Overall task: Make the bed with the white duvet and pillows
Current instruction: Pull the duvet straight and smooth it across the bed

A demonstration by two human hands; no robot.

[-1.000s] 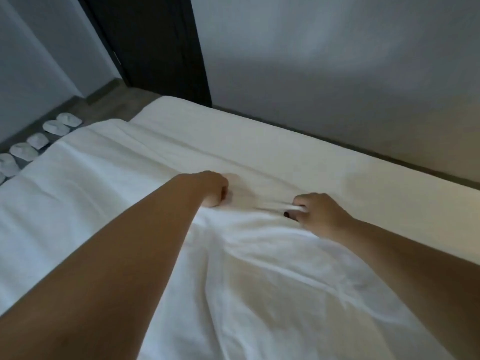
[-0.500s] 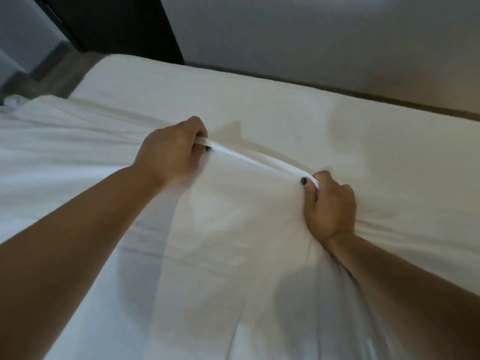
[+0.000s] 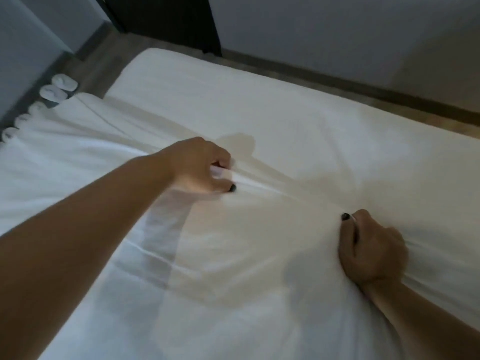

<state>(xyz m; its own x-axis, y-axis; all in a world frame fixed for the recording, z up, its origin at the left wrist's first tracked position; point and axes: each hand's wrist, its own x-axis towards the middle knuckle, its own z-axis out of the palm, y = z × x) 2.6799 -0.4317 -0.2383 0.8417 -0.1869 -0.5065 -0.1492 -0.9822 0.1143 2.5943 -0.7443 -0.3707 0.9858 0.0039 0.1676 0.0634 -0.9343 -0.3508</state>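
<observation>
A white duvet covers the near part of the bed, its top edge running from upper left to lower right. My left hand grips that edge near the middle of the view, fingers curled round a fold of fabric. My right hand grips the same edge lower right, fist closed on bunched cloth. Beyond the edge lies the bare white sheet of the mattress. No pillows are in view.
A dark door stands behind the bed's far corner, with grey walls either side. A strip of wooden floor runs along the bed's far side. Several white slippers sit in a row on the floor at left.
Both hands have stayed on the duvet's edge while moving further apart along it. The view has swung back left, showing the slippers and the door again.
</observation>
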